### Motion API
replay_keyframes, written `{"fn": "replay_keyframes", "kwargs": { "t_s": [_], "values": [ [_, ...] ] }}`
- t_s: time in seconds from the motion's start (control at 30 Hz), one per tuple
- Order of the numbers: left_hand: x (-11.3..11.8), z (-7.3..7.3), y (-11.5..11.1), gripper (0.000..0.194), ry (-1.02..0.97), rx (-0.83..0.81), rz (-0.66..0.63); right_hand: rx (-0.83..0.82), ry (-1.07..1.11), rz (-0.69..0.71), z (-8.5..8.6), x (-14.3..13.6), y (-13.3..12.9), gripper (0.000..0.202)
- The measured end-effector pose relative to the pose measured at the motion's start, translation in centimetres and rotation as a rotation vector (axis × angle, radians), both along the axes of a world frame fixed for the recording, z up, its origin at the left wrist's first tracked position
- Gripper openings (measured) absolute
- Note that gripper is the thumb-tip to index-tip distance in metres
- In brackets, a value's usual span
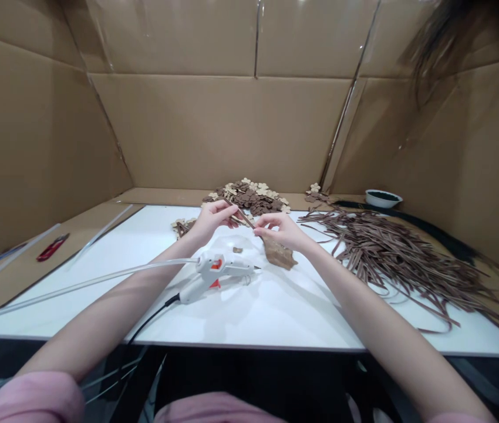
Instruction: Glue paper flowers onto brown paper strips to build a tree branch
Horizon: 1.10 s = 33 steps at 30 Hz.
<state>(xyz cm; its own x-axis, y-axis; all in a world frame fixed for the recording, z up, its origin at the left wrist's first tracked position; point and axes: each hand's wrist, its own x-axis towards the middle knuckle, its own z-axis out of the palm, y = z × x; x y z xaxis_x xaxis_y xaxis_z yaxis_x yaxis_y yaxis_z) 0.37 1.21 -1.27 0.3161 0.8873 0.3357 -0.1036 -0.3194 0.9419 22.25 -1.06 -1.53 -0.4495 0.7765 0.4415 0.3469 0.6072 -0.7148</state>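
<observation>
Between my two hands stretches a thin brown strip, held above the white table. My left hand pinches its upper left part, and my right hand pinches its lower right end. Just below my right hand lies a crumpled brown piece; whether the strip joins it I cannot tell. A white hot glue gun lies on its side nearer to me, a long clear glue stick sticking out of its back. A small brown bit rests just beyond the gun.
Behind my hands is a heap of brown and cream flower-shaped pieces. Many brown strips spread over the right side, near a white bowl. A red utility knife lies at left. Cardboard walls enclose the table.
</observation>
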Motion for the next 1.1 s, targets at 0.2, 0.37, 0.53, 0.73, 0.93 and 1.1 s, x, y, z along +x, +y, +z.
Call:
{"fn": "replay_keyframes", "kwargs": {
  "t_s": [0.2,0.37,0.53,0.73,0.93,1.1],
  "values": [
    [0.2,-0.8,-0.3,0.035,0.115,-0.111,-0.160,0.014,0.223,0.148,0.5,-0.4,-0.9,0.021],
    [0.4,-0.9,-0.5,0.036,0.153,-0.102,-0.207,-0.109,0.349,0.142,0.2,-0.7,-0.8,0.028],
    [-0.2,-0.3,-0.5,0.038,0.203,-0.052,-0.161,-0.193,0.427,0.040,-0.3,-1.0,-0.6,0.042],
    [0.2,0.2,-1.3,0.041,0.321,0.040,-0.191,-0.266,0.424,0.004,-0.4,-1.5,-1.0,0.053],
    [0.7,0.4,-1.8,0.041,0.335,0.099,-0.127,-0.255,0.365,-0.036,-0.4,-1.8,-1.1,0.054],
    [0.4,0.7,-1.7,0.042,0.361,0.088,-0.161,-0.252,0.375,0.004,-0.5,-1.9,-1.2,0.054]
  ]
}}
